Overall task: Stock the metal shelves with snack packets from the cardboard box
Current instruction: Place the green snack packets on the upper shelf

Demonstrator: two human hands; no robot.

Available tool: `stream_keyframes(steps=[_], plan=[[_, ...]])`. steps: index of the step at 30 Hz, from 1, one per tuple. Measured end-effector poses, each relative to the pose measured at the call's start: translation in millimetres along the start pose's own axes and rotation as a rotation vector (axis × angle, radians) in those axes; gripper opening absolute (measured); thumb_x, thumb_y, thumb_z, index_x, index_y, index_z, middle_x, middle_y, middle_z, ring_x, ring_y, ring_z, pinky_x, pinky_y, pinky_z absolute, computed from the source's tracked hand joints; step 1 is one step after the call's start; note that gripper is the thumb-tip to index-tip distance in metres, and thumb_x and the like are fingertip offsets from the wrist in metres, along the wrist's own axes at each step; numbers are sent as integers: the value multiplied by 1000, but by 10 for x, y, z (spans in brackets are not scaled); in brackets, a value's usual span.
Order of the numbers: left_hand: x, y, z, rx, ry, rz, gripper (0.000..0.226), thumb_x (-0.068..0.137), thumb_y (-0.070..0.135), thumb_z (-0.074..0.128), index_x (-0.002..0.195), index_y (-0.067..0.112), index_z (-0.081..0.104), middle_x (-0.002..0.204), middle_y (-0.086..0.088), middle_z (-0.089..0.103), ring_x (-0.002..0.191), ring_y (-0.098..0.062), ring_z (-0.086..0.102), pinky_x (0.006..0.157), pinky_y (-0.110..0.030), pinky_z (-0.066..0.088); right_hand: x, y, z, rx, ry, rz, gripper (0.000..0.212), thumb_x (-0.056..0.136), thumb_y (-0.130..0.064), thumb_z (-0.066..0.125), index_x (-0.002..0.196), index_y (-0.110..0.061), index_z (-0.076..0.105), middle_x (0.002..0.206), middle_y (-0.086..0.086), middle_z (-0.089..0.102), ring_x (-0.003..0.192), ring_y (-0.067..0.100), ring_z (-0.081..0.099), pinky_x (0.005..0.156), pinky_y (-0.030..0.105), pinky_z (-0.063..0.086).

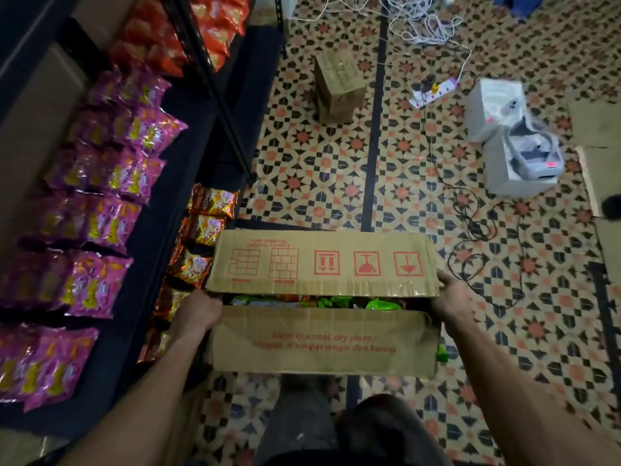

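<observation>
A brown cardboard box (322, 341) with red print is held in front of me above the floor, its two top flaps nearly closed. Green snack packets (379, 303) show through the gap between the flaps. My left hand (198, 314) grips the box's left end and my right hand (452, 299) grips its right end. The dark metal shelves (141, 250) stand on the left, with pink packets (111, 210) on a middle level, red-orange packets (208, 31) further back and brown-orange packets (201, 237) on a lower level beside the box.
The patterned tile floor (336, 169) carries a small cardboard box (339, 82), white boxes (510, 139), a power strip (437, 90) and loose cables (470, 223). Flat cardboard sheets (598, 163) lie at the right edge. My legs are below the box.
</observation>
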State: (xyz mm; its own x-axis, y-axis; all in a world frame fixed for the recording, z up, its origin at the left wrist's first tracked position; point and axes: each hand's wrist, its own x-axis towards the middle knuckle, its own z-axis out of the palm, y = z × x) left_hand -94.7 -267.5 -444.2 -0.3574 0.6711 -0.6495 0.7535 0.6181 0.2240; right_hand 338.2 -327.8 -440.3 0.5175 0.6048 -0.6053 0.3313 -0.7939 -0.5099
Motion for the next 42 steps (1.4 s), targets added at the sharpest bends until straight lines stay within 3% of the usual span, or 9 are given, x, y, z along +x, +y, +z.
stream_keyframes(steps=[3,7,13,16,20,24,31,36,42], plan=[[303,300,-37,11,6,-9,16,91,17,53,83,7,63,94,-13,68,78,-28,60,74,-37,53,327,-194,80,60,-18,56,60,87,-18,73,142,-28,51,123,0,66,98,21,66,89,47,57],[594,565,-39,44,-18,-52,22,91,19,54,102,5,66,102,-15,66,84,-31,61,71,-33,50,640,-407,157,10,-10,67,55,90,-14,68,142,-23,51,129,8,63,111,30,63,98,48,52],[1015,836,107,82,-27,-97,28,93,22,54,115,7,64,118,-18,64,101,-36,61,82,-38,51,1056,-610,322,49,-64,102,53,91,-17,68,141,-26,51,121,-2,66,106,19,64,95,43,55],[1200,925,138,103,-20,-95,26,93,22,53,108,4,65,112,-18,65,95,-35,60,73,-35,46,1228,-696,363,-80,-52,57,52,88,-27,72,138,-29,55,122,2,68,103,22,66,90,47,57],[1405,970,112,90,-52,-110,30,92,24,55,109,2,65,116,-18,64,104,-37,60,86,-39,51,1314,-811,383,-192,-52,16,44,93,-31,65,136,-22,55,110,11,71,95,29,69,85,52,57],[1359,1041,98,11,-82,-129,34,93,29,59,110,0,64,116,-19,64,106,-36,60,84,-36,48,1218,-844,388,-119,37,11,33,94,-23,63,125,-11,60,102,11,71,89,29,71,77,47,60],[1602,683,271,-248,-166,-149,50,74,42,60,98,-1,71,105,-20,70,99,-37,66,89,-49,55,983,-1403,447,199,253,-185,34,93,-25,67,123,-11,60,117,-1,68,102,11,61,95,34,51],[1256,931,89,-278,-185,-131,45,92,44,54,99,3,70,107,-16,68,100,-35,63,91,-44,50,1189,-1709,638,-32,43,-338,40,99,-32,59,133,-12,54,129,4,60,113,17,56,103,33,44],[1179,895,163,-276,-156,-111,49,98,45,41,100,3,66,108,-15,65,97,-31,60,93,-44,49,1426,-1683,873,-436,-120,-313,44,101,-43,49,139,-21,48,150,17,32,137,40,31,111,54,32]])
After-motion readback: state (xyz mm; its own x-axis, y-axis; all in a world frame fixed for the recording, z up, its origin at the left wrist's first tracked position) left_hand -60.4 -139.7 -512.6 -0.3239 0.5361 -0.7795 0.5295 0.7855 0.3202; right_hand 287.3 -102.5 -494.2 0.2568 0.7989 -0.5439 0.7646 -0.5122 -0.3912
